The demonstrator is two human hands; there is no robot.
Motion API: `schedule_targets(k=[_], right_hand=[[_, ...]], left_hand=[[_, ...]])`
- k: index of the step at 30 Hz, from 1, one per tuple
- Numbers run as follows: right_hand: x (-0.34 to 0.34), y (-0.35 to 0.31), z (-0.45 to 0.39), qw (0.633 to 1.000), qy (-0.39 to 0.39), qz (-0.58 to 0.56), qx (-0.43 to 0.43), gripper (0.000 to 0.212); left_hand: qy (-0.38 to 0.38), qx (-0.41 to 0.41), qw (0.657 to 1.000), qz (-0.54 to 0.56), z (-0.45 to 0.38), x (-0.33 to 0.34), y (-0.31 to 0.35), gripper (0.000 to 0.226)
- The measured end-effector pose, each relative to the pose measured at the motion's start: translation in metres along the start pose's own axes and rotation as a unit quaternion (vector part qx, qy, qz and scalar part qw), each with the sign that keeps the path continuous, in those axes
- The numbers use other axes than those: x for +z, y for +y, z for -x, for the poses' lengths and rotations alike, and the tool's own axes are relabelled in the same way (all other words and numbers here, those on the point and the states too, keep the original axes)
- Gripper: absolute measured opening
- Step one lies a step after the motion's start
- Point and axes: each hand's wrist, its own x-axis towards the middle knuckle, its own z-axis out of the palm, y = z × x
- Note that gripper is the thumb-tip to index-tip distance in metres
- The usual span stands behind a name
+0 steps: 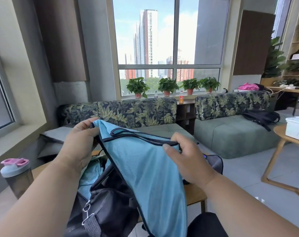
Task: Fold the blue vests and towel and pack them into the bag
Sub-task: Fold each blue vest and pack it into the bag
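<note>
A light blue mesh vest (150,168) with dark trim hangs in the air in front of me, held up by its top edge. My left hand (80,142) pinches its upper left corner. My right hand (184,156) grips the dark-trimmed strap at the upper right. Below the vest a black duffel bag (104,202) sits on a small wooden table (194,194), its metal strap clips facing me. More light blue fabric (89,177) lies beside or inside the bag's left end; I cannot tell which. A grey cloth (215,163) shows behind my right hand.
A shaker bottle (17,175) with a pink lid stands at the left. Leaf-patterned sofas (121,113) line the window wall, with a black backpack (261,117) on the right one. A round wooden side table (282,139) carrying a white box stands at right.
</note>
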Motion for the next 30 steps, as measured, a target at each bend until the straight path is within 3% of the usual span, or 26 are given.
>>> schedule_targets(k=[3, 6, 11, 15, 22, 24, 30], right_hand=[[-0.009, -0.003, -0.01, 0.985, 0.017, -0.161, 0.051, 0.04], [-0.01, 0.003, -0.013, 0.96, -0.021, -0.256, 0.114, 0.04], [0.004, 0.011, 0.0, 0.916, -0.065, -0.342, 0.201, 0.029], [0.014, 0.014, 0.002, 0.846, -0.11, -0.454, 0.259, 0.054], [0.035, 0.024, -0.006, 0.809, -0.132, -0.511, 0.259, 0.043], [0.041, 0.025, -0.013, 0.805, -0.125, -0.515, 0.266, 0.052], [0.06, 0.039, -0.029, 0.782, -0.126, -0.524, 0.314, 0.065]], left_hand=[[-0.04, -0.015, 0.999, 0.002, -0.003, 0.006, -0.004, 0.027], [-0.085, -0.021, 0.996, -0.002, -0.002, 0.011, -0.006, 0.028], [-0.061, -0.041, 0.997, 0.022, -0.005, 0.012, -0.008, 0.025], [-0.045, -0.068, 0.997, 0.009, -0.01, 0.01, -0.014, 0.02], [-0.034, -0.177, 0.981, 0.069, -0.014, 0.015, -0.045, 0.038], [-0.022, -0.219, 0.971, 0.099, -0.014, 0.014, -0.064, 0.044], [0.002, -0.425, 0.894, 0.142, 0.011, 0.008, -0.13, 0.072]])
